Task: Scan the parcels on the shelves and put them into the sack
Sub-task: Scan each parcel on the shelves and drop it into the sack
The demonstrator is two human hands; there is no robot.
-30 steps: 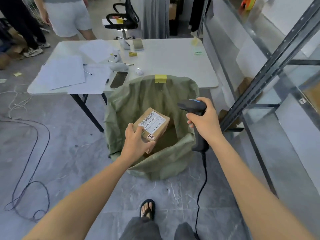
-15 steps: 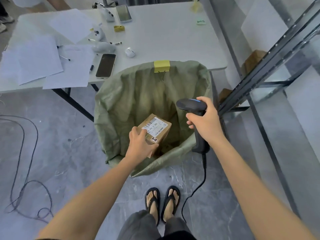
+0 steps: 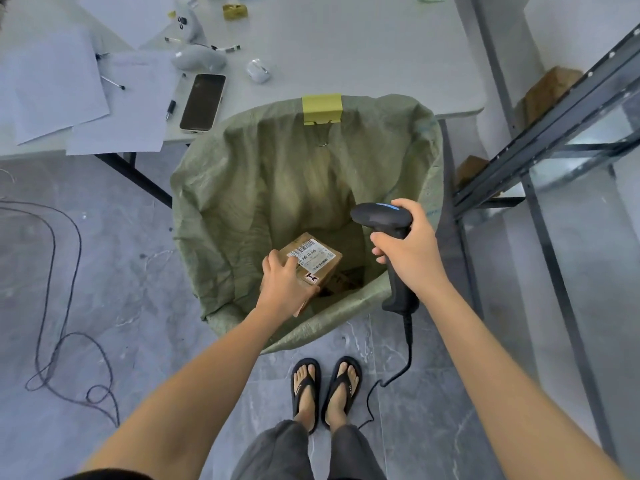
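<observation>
Grey, marble-veined floor tiles [image 3: 104, 271] run under a white, matte table [image 3: 363, 57] with black legs. A thin dark cable [image 3: 52, 306] loops loosely over the tiles on the left. On the right, the slanting dark metal frame of a shelf unit [image 3: 554, 126] holds a brown cardboard box [image 3: 550, 88].

A woven, crinkled olive-green sack [image 3: 263, 188] stands open on the floor. Its back rim is fixed at the table's near edge under a strip of yellow tape [image 3: 322, 107] with a wire clip.

The left hand [image 3: 284, 289] grips a small cardboard parcel [image 3: 320, 263] by its near corner, fingers curled over the top edge. The parcel sits tilted inside the mouth of the sack, over another carton [image 3: 348, 278] at the bottom. Its white label carries a barcode, and the line beneath it reads roughly "14-J06". A small red-and-white sticker sits near the front edge.

The right hand [image 3: 412, 254] is wrapped round the handle of a smooth black pistol-shaped scanner [image 3: 381, 216], over the sack's right side. The scanner's cord [image 3: 408, 348] curls down to the floor.

Near the table's near edge lies a dark-screened phone [image 3: 202, 102], next to white paper sheets [image 3: 52, 84] and a pen [image 3: 170, 109]. Farther back is a small white rounded case [image 3: 258, 69].

Two feet in black flip-flops [image 3: 306, 386] stand just before the sack.
</observation>
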